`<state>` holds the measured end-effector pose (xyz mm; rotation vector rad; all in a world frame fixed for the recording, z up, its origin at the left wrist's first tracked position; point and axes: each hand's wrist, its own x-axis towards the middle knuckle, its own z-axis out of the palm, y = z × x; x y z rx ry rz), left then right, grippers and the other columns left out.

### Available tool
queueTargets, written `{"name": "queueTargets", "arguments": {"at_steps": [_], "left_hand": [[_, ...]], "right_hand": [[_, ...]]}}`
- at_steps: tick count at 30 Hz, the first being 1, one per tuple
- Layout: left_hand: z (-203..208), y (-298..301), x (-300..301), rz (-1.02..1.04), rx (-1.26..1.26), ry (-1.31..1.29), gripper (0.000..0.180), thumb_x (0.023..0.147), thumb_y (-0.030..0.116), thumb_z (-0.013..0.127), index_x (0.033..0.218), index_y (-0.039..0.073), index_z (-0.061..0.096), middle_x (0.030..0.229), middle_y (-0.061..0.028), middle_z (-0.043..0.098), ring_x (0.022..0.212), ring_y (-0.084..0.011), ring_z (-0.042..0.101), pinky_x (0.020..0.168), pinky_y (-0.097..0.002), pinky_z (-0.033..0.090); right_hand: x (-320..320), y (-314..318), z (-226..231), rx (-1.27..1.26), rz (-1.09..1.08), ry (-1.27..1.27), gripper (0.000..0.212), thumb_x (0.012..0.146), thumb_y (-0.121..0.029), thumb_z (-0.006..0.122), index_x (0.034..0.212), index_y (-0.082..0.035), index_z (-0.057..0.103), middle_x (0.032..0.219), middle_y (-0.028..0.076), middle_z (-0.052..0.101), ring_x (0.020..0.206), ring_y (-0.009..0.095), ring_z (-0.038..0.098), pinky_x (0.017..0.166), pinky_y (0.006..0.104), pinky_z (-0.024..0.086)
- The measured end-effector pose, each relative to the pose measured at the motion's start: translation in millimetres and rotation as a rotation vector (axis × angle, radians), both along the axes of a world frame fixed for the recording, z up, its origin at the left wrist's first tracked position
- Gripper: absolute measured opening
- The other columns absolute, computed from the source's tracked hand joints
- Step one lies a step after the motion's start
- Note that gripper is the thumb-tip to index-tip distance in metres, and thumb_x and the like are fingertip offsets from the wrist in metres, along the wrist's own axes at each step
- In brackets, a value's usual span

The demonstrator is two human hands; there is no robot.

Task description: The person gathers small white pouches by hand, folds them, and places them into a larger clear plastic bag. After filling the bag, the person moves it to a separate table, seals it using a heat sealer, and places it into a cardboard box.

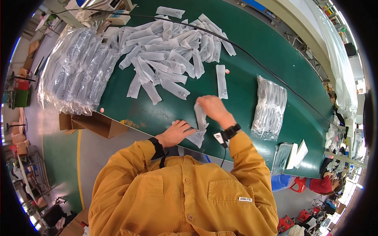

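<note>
My right hand (214, 110) is closed, its fingers pinching the upper end of a frosted white plastic sleeve (201, 117) over the green table. The lower end of that sleeve meets more sleeves (196, 138) lying by the near table edge. On these rests my left hand (174, 134), fingers stretched out toward the right and lying flat; its fingertips touch the sleeves. A single sleeve (221, 82) lies just beyond my right hand. Farther off spreads a loose heap of similar sleeves (165, 43), some with small dark print.
Large clear bags of packed sleeves (76, 70) stand at the left above an open cardboard box (98, 125). Another clear-wrapped bundle (269, 108) lies to the right, near plastic bags and a white stack (292, 156). A black cable (252, 59) crosses the green table (244, 84).
</note>
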<state>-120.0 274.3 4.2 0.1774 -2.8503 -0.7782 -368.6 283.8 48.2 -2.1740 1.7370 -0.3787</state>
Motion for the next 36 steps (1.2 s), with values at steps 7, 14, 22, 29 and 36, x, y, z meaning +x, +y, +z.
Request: {"name": "queueTargets", "arguments": {"at_steps": [7, 14, 22, 29, 36], "left_hand": [[-8.0, 6.9, 15.1, 0.103, 0.11, 0.026, 0.045, 0.071, 0.004, 0.063, 0.115, 0.008, 0.059, 0.113, -0.0123, 0.054, 0.114, -0.0322, 0.047, 0.099, -0.0457, 0.036], [34.8, -7.5, -4.4, 0.136, -0.089, 0.085, 0.031, 0.071, 0.005, 0.063, 0.102, 0.005, 0.06, 0.12, -0.0163, 0.052, 0.124, -0.0342, 0.043, 0.113, -0.0531, 0.024], [0.1, -1.8, 5.0, 0.066, -0.073, -0.051, 0.023, 0.076, 0.008, 0.06, 0.1, 0.008, 0.059, 0.119, -0.0159, 0.052, 0.127, -0.0337, 0.04, 0.115, -0.058, 0.019], [28.0, -15.5, 9.4, 0.14, 0.016, -0.068, 0.047, 0.066, 0.014, 0.072, 0.112, 0.009, 0.058, 0.123, -0.0173, 0.047, 0.128, -0.0374, 0.037, 0.112, -0.0593, 0.022], [29.1, -35.0, 6.0, 0.121, -0.059, -0.147, 0.056, 0.063, 0.018, 0.079, 0.114, 0.011, 0.058, 0.133, -0.019, 0.037, 0.125, -0.0421, 0.035, 0.107, -0.0513, 0.032]], "right_hand": [[45.7, 30.4, 0.2, 0.141, -0.389, -0.264, 0.025, 0.081, -0.021, 0.07, 0.096, -0.004, 0.059, 0.088, 0.015, 0.062, 0.08, 0.036, 0.062, 0.069, 0.0421, 0.051], [50.6, 55.2, -31.1, 0.051, -0.087, -0.084, 0.037, 0.075, -0.024, 0.076, 0.101, -0.003, 0.061, 0.09, 0.014, 0.06, 0.082, 0.035, 0.062, 0.069, 0.0427, 0.051], [63.5, -43.9, -27.1, -0.13, -0.382, -0.308, 0.033, 0.075, -0.02, 0.075, 0.101, -0.006, 0.06, 0.1, 0.016, 0.057, 0.089, 0.037, 0.059, 0.072, 0.0434, 0.05], [60.0, -30.7, -48.8, -0.006, -0.282, -0.219, 0.028, 0.073, -0.014, 0.073, 0.097, -0.006, 0.06, 0.099, 0.015, 0.055, 0.09, 0.036, 0.058, 0.075, 0.0437, 0.05], [7.1, 22.5, -31.3, 0.044, -0.33, -0.342, 0.029, 0.076, -0.014, 0.071, 0.101, -0.008, 0.059, 0.096, 0.015, 0.056, 0.09, 0.035, 0.058, 0.073, 0.0441, 0.05]]}}
